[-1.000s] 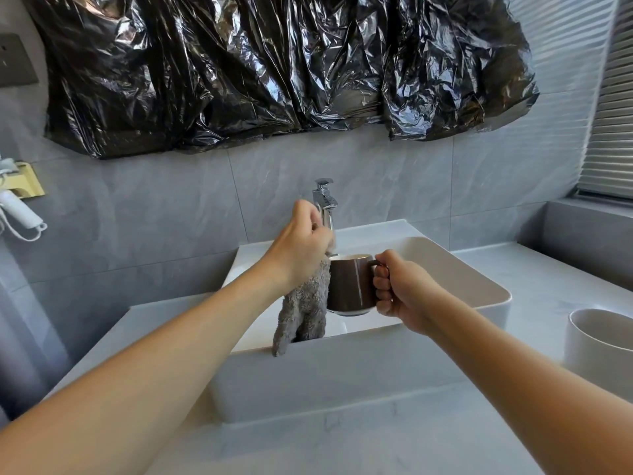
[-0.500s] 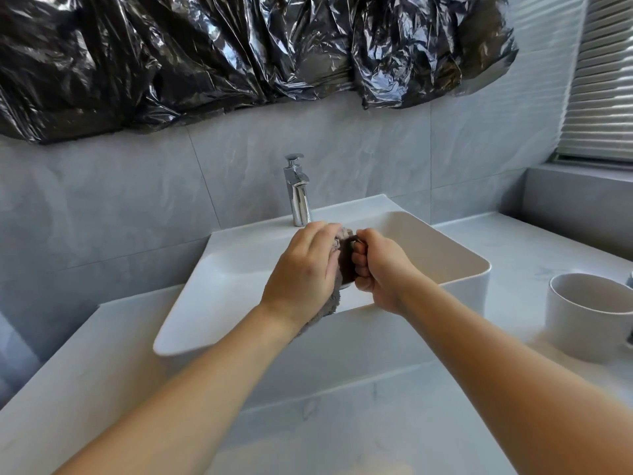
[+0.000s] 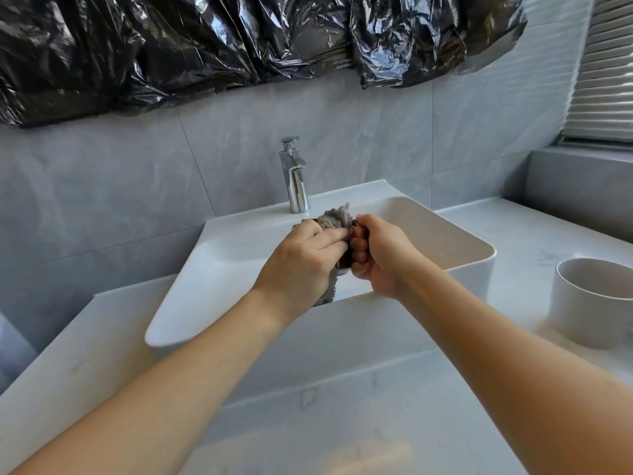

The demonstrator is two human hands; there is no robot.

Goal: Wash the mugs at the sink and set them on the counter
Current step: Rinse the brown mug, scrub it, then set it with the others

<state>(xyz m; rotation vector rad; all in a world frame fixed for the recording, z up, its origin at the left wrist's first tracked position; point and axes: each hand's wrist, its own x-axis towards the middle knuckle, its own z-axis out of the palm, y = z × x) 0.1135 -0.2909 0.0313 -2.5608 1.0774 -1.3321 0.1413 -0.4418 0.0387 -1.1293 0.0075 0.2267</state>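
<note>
Both hands work over the sink [image 3: 472,250], right hand [image 3: 380,258] gripping the brown mug [image 3: 346,260] by its handle, left hand [image 3: 301,260] pressing a grey cloth [image 3: 337,217] against it; scrubbing step judged under way, rinsing then placement on the worktop [image 3: 342,406] to follow.

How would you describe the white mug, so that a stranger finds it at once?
Start at the white sink and follow the counter to its right. The white mug stands there upright near the picture's edge. Unlike the brown mug over the sink, no hand touches it.
</note>
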